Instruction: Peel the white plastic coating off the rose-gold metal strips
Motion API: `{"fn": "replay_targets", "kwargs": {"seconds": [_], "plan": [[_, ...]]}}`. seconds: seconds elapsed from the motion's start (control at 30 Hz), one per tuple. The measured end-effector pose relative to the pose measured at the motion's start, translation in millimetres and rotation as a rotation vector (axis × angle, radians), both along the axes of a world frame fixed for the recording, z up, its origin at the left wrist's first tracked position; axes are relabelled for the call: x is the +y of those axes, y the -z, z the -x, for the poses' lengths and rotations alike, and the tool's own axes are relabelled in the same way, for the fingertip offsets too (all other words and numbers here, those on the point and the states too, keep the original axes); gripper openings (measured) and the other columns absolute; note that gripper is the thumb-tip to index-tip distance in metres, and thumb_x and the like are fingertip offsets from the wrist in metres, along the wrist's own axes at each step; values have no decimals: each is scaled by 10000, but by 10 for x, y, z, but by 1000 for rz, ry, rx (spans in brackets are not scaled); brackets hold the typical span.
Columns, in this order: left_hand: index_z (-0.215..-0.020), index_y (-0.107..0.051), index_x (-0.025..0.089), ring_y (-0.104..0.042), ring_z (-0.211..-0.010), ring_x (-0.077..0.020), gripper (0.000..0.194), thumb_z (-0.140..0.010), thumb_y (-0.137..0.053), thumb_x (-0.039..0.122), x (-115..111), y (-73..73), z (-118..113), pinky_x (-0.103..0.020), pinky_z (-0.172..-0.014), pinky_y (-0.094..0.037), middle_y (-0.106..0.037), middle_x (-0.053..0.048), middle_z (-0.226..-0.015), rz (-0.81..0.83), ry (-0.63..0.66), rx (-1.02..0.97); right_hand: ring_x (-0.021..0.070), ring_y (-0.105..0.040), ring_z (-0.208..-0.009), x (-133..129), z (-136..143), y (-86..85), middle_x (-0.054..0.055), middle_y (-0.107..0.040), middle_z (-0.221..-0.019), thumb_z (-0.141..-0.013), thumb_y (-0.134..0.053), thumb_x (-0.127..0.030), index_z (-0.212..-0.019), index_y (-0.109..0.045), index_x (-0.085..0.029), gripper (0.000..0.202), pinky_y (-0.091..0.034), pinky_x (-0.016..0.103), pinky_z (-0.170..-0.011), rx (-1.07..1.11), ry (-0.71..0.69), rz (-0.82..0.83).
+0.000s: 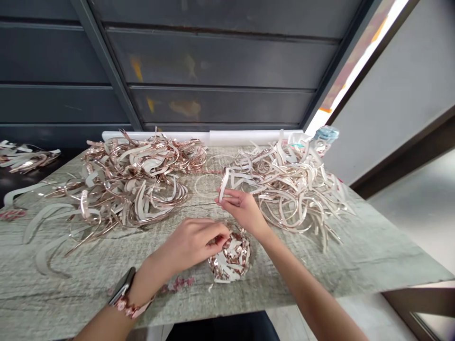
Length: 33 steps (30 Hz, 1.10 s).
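Observation:
Low in the middle of the head view sits a small round clump of rose-gold and white strips point(232, 258). My left hand point(199, 241) is closed in a pinch at its upper left edge. What lies between those fingertips is too small to make out. Just beyond the clump, my right hand point(245, 213) is pinching a curled strip, white with a shiny rose-gold side point(223, 183). That strip stands up from the fingers beside the right-hand heap of loose strips point(295, 184).
A second heap of curly strips point(135, 175) covers the left of the wood-grain table point(369, 255). White rolls point(256, 138) lie along the back by dark panels. At the back right stands a blue-topped plastic packet point(325, 135). More strips point(28, 156) lie on a dark surface far left.

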State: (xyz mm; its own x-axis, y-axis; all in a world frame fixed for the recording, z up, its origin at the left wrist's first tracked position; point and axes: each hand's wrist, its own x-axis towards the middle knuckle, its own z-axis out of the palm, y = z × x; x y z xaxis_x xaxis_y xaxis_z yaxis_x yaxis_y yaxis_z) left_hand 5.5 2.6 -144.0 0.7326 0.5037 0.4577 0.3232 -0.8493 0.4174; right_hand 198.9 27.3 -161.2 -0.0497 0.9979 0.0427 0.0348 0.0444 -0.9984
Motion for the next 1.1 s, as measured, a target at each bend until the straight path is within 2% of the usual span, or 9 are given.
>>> {"fn": "replay_targets", "kwargs": {"seconds": [0.13, 0.27, 0.5, 0.6, 0.7, 0.77, 0.9, 1.0, 1.1], "plan": [[-1082, -633, 275, -732, -804, -123, 227, -913, -626, 123, 3, -80, 22, -227, -717, -507, -778, 70, -947, 229, -46, 135, 303, -765, -1030, 11, -3, 24, 65, -832, -922, -816, -682, -168, -1164, -753, -192, 356, -594, 407, -881, -4, -6, -10], [-1262, -618, 336, -753, -846, -139, 314, -986, -568, 196, -6, -154, 47, -250, -730, -510, -799, 95, -978, 278, -69, 216, 293, -771, -1016, 24, 9, 58, 73, -830, -931, -826, -655, -144, -1147, -758, -194, 341, -597, 397, -871, -11, -5, -16], [-1311, -595, 351, -755, -963, -147, 350, -1021, -475, 198, -31, -211, 106, -258, -773, -521, -792, 92, -1106, 424, -42, 251, 270, -774, -1000, 27, 15, 83, 75, -826, -936, -819, -648, -143, -1114, -762, -193, 321, -585, 415, -921, -17, -14, -25], [-1329, -587, 355, -733, -1027, -164, 455, -973, -444, 110, -30, -204, 112, -278, -793, -530, -784, 81, -1135, 372, -22, 274, 263, -775, -996, 29, 18, 87, 68, -825, -911, -813, -658, -155, -1124, -756, -190, 328, -579, 423, -941, -9, -13, -25], [-1176, -684, 303, -685, -1106, -212, 447, -881, -463, 51, -15, -169, 89, -352, -931, -521, -782, 27, -1101, 157, -67, 141, 261, -779, -972, 18, 22, 65, 63, -825, -894, -823, -677, -200, -1149, -745, -190, 333, -584, 428, -934, 0, -17, -27], [-1060, -715, 262, -683, -1061, -223, 360, -873, -477, 66, 19, -138, 69, -384, -953, -520, -766, -16, -1062, 82, -211, -42, 256, -781, -956, -6, 27, 27, 62, -826, -905, -837, -678, -228, -1172, -736, -191, 342, -588, 424, -925, 3, -34, -35], [-1146, -693, 248, -678, -1069, -236, 260, -964, -511, 208, 154, -74, 41, -363, -870, -556, -731, -48, -1164, 256, -519, -307, 253, -777, -974, -88, 57, -68, 56, -821, -952, -860, -666, -250, -1214, -727, -209, 362, -589, 401, -900, -5, -115, -67], [-1186, -686, 244, -647, -1163, -249, 265, -1009, -511, 333, 238, -29, 11, -396, -980, -522, -719, -58, -1228, 389, -498, -377, 250, -768, -975, -142, 90, -106, 40, -812, -962, -854, -669, -218, -1206, -741, -226, 359, -579, 379, -884, -23, -185, -95], [-1126, -698, 235, -671, -1077, -227, 237, -977, -581, 377, 257, 13, -29, -388, -984, -517, -736, -56, -1135, 460, -439, -411, 248, -760, -913, -155, 84, -110, 18, -803, -909, -844, -656, -170, -1148, -775, -240, 334, -569, 393, -874, -41, -244, -104]]}}
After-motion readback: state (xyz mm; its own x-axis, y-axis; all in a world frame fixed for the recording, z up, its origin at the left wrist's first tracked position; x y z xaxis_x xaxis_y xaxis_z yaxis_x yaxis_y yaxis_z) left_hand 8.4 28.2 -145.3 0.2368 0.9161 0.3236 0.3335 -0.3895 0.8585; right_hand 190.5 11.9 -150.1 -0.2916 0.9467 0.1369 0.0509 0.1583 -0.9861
